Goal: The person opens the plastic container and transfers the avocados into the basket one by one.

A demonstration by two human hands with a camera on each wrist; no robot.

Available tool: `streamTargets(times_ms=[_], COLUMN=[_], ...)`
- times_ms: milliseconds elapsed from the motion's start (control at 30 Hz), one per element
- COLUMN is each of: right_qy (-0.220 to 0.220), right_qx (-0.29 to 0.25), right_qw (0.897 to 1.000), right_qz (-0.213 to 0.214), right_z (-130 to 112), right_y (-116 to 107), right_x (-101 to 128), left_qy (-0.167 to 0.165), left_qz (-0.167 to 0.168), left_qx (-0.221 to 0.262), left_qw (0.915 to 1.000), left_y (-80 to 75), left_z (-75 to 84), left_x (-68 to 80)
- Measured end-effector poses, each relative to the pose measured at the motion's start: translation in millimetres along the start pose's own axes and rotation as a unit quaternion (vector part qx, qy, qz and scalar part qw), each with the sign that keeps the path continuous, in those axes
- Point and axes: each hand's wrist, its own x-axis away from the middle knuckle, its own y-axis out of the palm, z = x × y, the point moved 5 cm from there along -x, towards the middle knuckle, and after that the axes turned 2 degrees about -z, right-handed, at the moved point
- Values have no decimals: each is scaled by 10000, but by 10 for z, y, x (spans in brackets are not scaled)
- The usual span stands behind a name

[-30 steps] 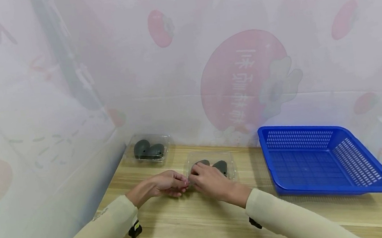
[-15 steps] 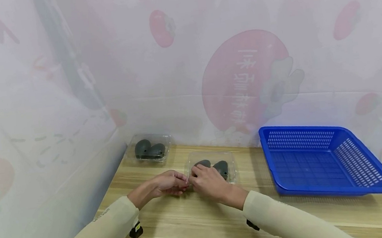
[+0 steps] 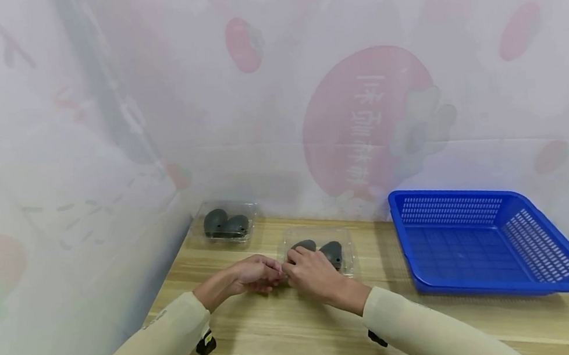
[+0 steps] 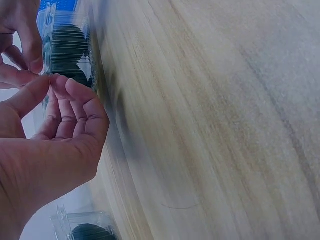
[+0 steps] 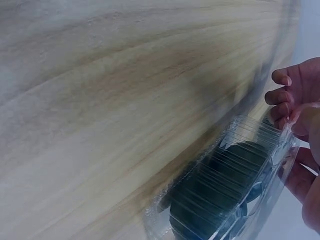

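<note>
A clear plastic clamshell box point(image 3: 342, 235) with dark green avocados point(image 3: 331, 252) inside sits on the wooden table. At its near left corner my left hand point(image 3: 257, 272) pinches the rim between thumb and forefinger, the other fingers curved below, as the left wrist view shows. My right hand point(image 3: 315, 272) reaches across the front of the box and grips the same corner, its thumb at the rim point(image 5: 291, 142) in the right wrist view. The fingertips of both hands nearly meet there. Through the ribbed wall, avocados point(image 5: 205, 195) show in the right wrist view.
A second clear box point(image 3: 250, 209) holding avocados point(image 3: 226, 224) stands at the back left by the wall. To the right is a blue perforated plastic basket point(image 3: 416, 271). A printed white sheet point(image 3: 267, 115) hangs behind the wooden table point(image 3: 282, 342).
Both hands stay at the box's corner with hardly any movement. The whole head view has shifted slightly, so everything appears a little farther right and lower.
</note>
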Motion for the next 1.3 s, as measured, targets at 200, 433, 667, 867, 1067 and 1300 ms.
streamTargets(times_ms=[200, 433, 667, 867, 1067, 1300], right_qy=[64, 96, 232, 240, 134, 369], right_qx=[-541, -931, -1178, -873, -721, -898], right_qw=[9985, 9956, 9927, 9959, 9972, 9953], right_qz=[5, -33, 78, 89, 172, -14], right_z=[33, 97, 164, 235, 278, 352], right_y=[-5, -20, -4, -9, -41, -88], right_x=[44, 92, 150, 222, 289, 377], left_qy=[-133, -202, -192, -174, -182, -187], left_qz=[192, 245, 235, 157, 64, -78], left_qx=[-6, -185, -489, -584, -628, -698], left_qw=[9997, 9993, 9983, 9980, 9978, 9974], left_y=[-18, -29, -29, -11, -7, 5], left_z=[-5, 11, 35, 77, 108, 109], left_x=[4, -2, -5, 16, 34, 48])
